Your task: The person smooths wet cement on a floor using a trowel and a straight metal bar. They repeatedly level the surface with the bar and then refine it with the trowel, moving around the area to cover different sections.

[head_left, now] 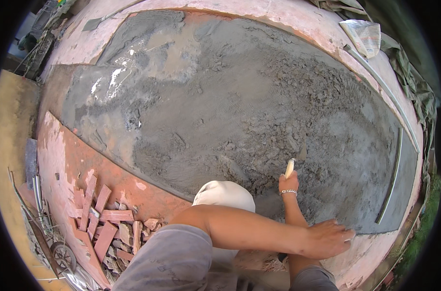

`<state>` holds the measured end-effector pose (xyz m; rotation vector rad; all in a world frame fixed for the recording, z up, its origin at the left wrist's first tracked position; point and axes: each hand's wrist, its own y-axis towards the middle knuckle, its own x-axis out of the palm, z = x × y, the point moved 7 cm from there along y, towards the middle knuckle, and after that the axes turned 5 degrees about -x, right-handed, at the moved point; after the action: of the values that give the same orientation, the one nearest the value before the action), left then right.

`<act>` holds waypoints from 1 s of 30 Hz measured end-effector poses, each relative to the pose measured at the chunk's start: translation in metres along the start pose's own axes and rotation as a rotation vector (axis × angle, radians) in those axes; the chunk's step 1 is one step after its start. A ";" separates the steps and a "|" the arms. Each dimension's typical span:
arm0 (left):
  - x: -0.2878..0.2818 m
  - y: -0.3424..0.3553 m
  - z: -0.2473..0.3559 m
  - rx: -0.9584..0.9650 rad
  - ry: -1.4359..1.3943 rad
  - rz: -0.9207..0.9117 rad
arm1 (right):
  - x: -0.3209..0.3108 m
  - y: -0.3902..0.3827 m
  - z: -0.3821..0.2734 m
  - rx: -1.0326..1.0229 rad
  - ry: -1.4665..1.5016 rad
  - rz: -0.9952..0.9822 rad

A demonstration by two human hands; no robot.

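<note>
My right hand (288,183) is closed round the pale handle of a trowel (290,168), low over the wet grey mortar (220,106). The trowel's grey blade barely stands out from the mortar. A chain bracelet circles my right wrist. My left arm reaches across from the lower left, over my right forearm. Beyond that forearm, my left hand (329,238) has its fingers loosely stretched and nothing visible in them. The mortar is rough and lumpy around the trowel, smoother toward the far right edge.
Broken red bricks (104,213) are heaped at lower left, near a wheel (63,257). A straight bar (391,177) lies on the mortar's right edge; a longer pole (385,89) lies beyond. A white sack (363,38) sits at far right. Near me is a cream rounded shape (224,194).
</note>
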<state>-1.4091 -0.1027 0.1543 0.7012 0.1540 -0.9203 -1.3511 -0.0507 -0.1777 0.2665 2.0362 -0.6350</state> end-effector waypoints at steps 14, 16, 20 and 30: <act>-0.047 -0.019 0.005 -0.053 -0.150 -0.032 | 0.102 -0.084 -0.231 -0.392 0.115 -0.556; -0.043 -0.021 0.008 -0.070 -0.150 -0.057 | 0.085 -0.089 -0.207 -0.362 0.163 -0.454; -0.051 -0.032 0.007 -0.044 -0.116 -0.055 | 0.022 -0.063 -0.065 0.042 0.117 -0.019; -0.050 -0.049 0.012 -0.040 -0.106 -0.121 | -0.030 -0.059 0.116 0.327 -0.193 0.131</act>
<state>-1.4792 -0.0960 0.1601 0.6095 0.1212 -1.0653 -1.2753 -0.1603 -0.1803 0.5057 1.7114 -0.8760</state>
